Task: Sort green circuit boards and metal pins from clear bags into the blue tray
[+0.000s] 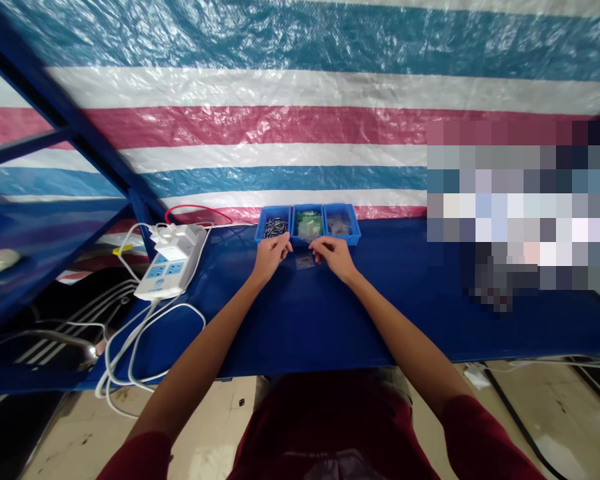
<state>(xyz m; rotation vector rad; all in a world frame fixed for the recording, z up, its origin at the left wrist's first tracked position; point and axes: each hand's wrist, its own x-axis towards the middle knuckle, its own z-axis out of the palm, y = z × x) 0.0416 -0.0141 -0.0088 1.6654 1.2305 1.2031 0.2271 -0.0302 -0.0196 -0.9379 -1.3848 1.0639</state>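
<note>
My left hand [273, 257] is closed in a pinch just in front of a blue bin [259, 230] of dark metal screws [276, 228]. Whatever it holds, if anything, is too small to make out. Opposite it, my right hand [335, 256] has its fingers curled together, and I cannot make out anything in them. Between the two hands a small clear plastic bag [305, 261] lies flat on the blue table [300, 320]. The middle bin holds green and clear packets [309, 225]. Clear plastic bags [339, 225] fill the right bin [356, 231].
On the left lies a white power strip [167, 273] with adapters [176, 240] plugged in and looping white cables [145, 333]. A red cable [200, 206] runs behind it. Striped sheeting [280, 127] hangs at the back. The right side is partly pixelated.
</note>
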